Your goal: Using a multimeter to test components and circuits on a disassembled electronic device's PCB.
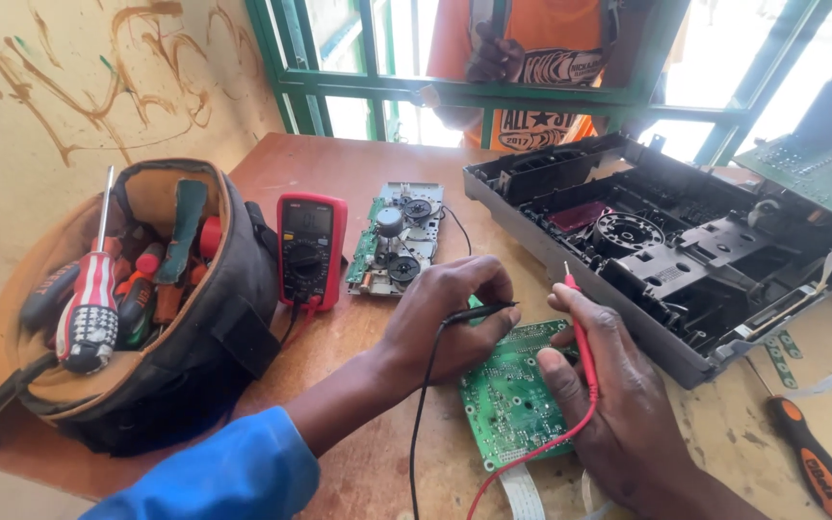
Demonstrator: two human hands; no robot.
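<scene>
The left hand (445, 323) fingers are pinching the black probe (479, 311); the right hand (599, 385) fingers are gripping the red probe (582, 337). Both tips are touching the green circuit board (512, 395), lying on the tabletop (377, 462) between the hands. A tip may be slipping and bridging neighbouring solder points. At 10 o'clock the red multimeter (310, 248) is standing; its leads could be dragging the loose board.

Glossy green circuit board (512, 395); worn, scratched wooden bench (358, 462); matt black plastic casing (666, 260); black-and-tan cloth tool bag (214, 327); red plastic multimeter (310, 246).
</scene>
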